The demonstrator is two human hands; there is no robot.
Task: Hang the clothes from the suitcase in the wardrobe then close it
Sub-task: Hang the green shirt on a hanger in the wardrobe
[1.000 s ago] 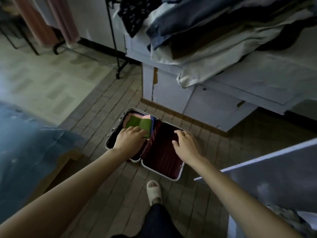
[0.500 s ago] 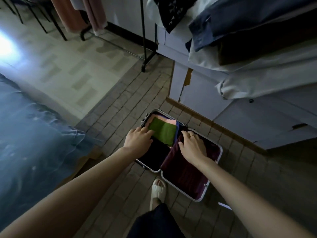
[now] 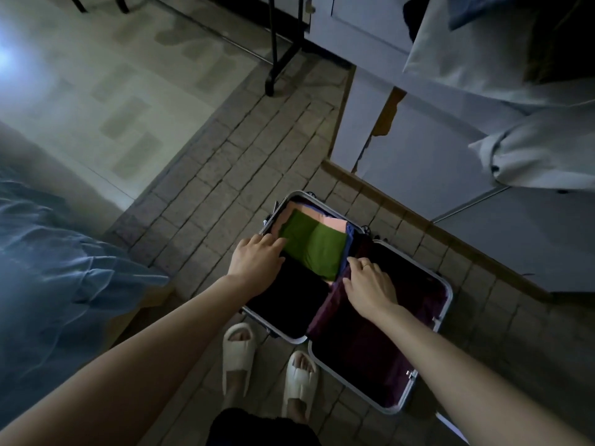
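An open suitcase (image 3: 446, 304) with a silver rim lies flat on the tiled floor. Its left half holds folded clothes: a green garment (image 3: 314, 247) on top, a pink one (image 3: 333, 225) beneath it, and a dark one (image 3: 297, 292) nearer me. The right half is lined in dark maroon. My left hand (image 3: 257, 263) rests on the left edge of the clothes, fingertips on the green garment. My right hand (image 3: 370, 288) lies at the centre divider, fingers against the green garment's right edge.
A pale cabinet (image 3: 415, 146) with a heap of clothes (image 3: 502, 59) on top stands at the back right. A black clothes-rack leg (image 3: 280, 49) rises behind the suitcase. Blue bedding (image 3: 58, 275) fills the left. My feet in white slippers (image 3: 238, 355) stand by the suitcase.
The view has tilted down and closer to the suitcase. My right hand moved from the maroon half to the centre divider beside the green garment; my left hand stays at the clothes' left edge.
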